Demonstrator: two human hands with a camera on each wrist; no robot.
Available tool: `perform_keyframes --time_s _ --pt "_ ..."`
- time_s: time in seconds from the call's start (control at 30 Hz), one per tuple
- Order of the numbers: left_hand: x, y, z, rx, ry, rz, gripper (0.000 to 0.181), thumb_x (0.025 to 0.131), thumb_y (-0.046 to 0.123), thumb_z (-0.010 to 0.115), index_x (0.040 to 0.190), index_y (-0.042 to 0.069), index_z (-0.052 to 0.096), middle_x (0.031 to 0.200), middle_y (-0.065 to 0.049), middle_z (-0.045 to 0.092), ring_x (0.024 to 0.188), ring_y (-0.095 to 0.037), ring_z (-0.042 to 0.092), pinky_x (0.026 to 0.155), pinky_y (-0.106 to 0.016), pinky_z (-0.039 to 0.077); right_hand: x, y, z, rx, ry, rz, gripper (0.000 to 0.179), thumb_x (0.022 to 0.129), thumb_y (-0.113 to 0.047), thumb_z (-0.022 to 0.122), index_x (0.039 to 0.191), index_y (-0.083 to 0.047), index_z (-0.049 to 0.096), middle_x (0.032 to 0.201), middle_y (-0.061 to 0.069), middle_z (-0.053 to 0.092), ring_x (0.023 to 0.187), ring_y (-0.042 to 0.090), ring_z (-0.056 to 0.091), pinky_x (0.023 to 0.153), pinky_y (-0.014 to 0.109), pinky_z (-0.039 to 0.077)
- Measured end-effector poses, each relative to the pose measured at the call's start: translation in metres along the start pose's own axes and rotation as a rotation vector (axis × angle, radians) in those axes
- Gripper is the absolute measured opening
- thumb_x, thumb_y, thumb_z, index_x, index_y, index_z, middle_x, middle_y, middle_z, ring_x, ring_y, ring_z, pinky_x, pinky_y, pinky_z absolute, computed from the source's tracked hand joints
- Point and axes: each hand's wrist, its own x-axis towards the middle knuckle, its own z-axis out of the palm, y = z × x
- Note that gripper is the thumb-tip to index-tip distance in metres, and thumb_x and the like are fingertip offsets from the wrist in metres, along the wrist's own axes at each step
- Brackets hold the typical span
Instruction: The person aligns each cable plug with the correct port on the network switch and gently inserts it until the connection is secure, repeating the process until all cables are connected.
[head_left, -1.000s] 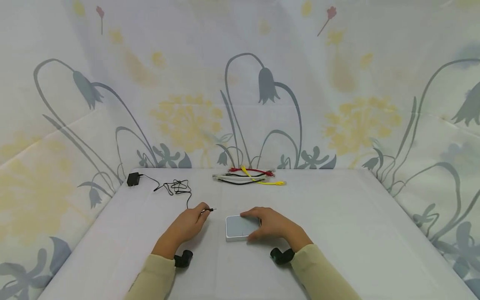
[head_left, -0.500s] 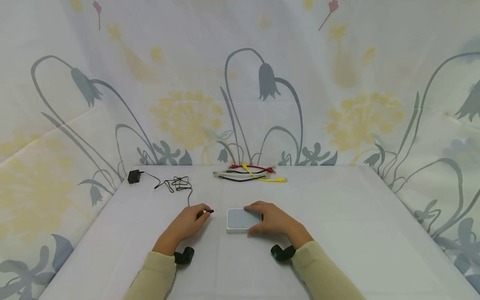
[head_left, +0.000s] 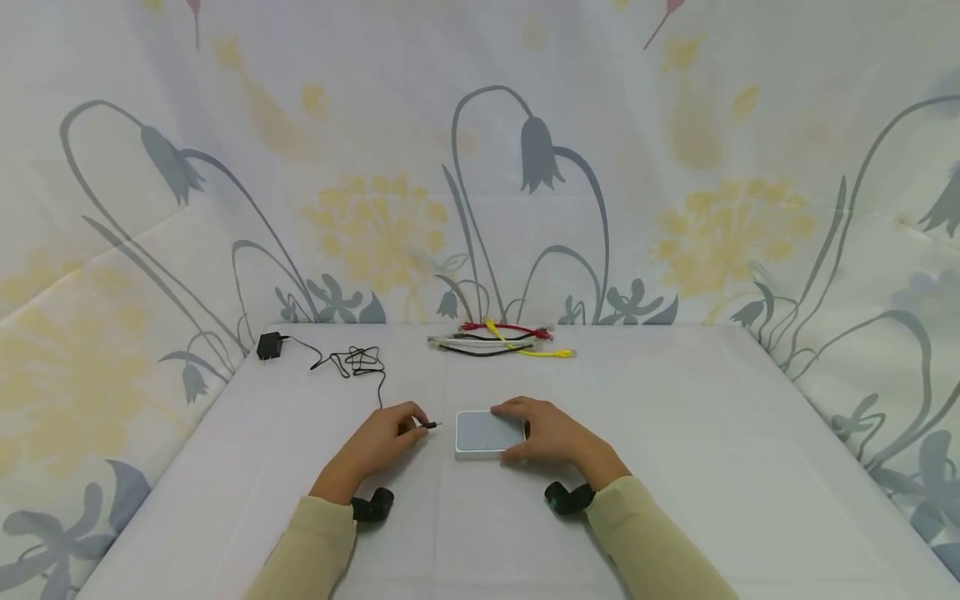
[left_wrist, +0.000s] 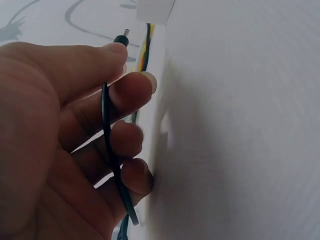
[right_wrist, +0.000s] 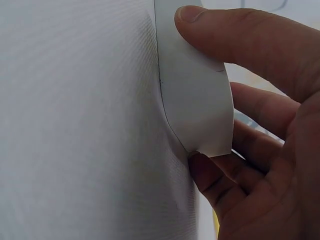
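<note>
Between thumb and forefinger my left hand (head_left: 382,437) pinches a thin black barrel plug (left_wrist: 121,40); its metal tip sticks out past the fingertips. The plug's cord (left_wrist: 107,120) runs down across the curled fingers. In the head view the tip points right, a short gap from the left side of a flat white box (head_left: 476,433) with a grey top. My right hand (head_left: 551,433) grips the box at its right end. In the right wrist view the thumb lies along the white side wall (right_wrist: 200,100), with a fingertip at the lower corner. The box's right end is hidden by the hand.
A black power adapter (head_left: 270,345) lies at the table's back left, its loosely bunched cord (head_left: 360,360) leading to my left hand. At the back middle is a bundle of short network cables (head_left: 495,342) in red, black, white and yellow. A patterned curtain (head_left: 480,167) hangs behind.
The box and right hand have shifted slightly away from me. The left hand has brought the plug a little right and nearer the box's left side. The head view has tilted slightly down.
</note>
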Motion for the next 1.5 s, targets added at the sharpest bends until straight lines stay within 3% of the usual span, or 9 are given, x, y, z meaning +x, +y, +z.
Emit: perform_keyframes --time_s 0.27,0.57,0.93,1.5 --pt "0.001 0.003 0.003 0.014 -0.006 0.016 0.006 0.091 0.021 0.065 0.095 0.023 0.069 0.084 0.008 0.063 0.078 -0.009 0.053 0.074 -0.031 0.046 0.0 -0.002 -0.001 -0.01 -0.002 -0.003 0.071 0.075 -0.037 0.08 0.139 -0.026 0.054 0.14 0.0 0.052 0.119 0.018 0.051 0.1 0.041 0.043" --pt "0.002 0.01 0.007 0.019 -0.008 -0.04 0.006 0.09 0.022 0.066 0.092 0.019 0.071 0.083 0.006 0.063 0.079 -0.011 0.054 0.076 -0.033 0.047 0.0 -0.004 -0.002 0.011 -0.004 0.003 0.069 0.075 -0.035 0.079 0.138 -0.026 0.054 0.139 -0.001 0.053 0.116 0.017 0.052 0.097 0.04 0.044" --pt "0.013 0.001 0.006 -0.103 -0.112 -0.104 0.007 0.089 0.023 0.068 0.089 0.017 0.072 0.088 0.006 0.065 0.082 -0.013 0.055 0.076 -0.032 0.046 -0.001 -0.004 0.002 0.045 -0.006 0.021 0.07 0.073 -0.034 0.081 0.138 -0.024 0.055 0.139 0.0 0.053 0.117 0.017 0.052 0.098 0.04 0.044" --pt "0.009 0.01 0.006 -0.093 -0.059 -0.094 0.005 0.088 0.02 0.068 0.089 0.02 0.073 0.088 0.006 0.067 0.083 -0.012 0.056 0.078 -0.033 0.047 0.0 -0.003 -0.001 0.055 0.005 0.041 0.071 0.073 -0.037 0.082 0.138 -0.027 0.055 0.141 -0.004 0.051 0.115 0.015 0.052 0.098 0.039 0.044"
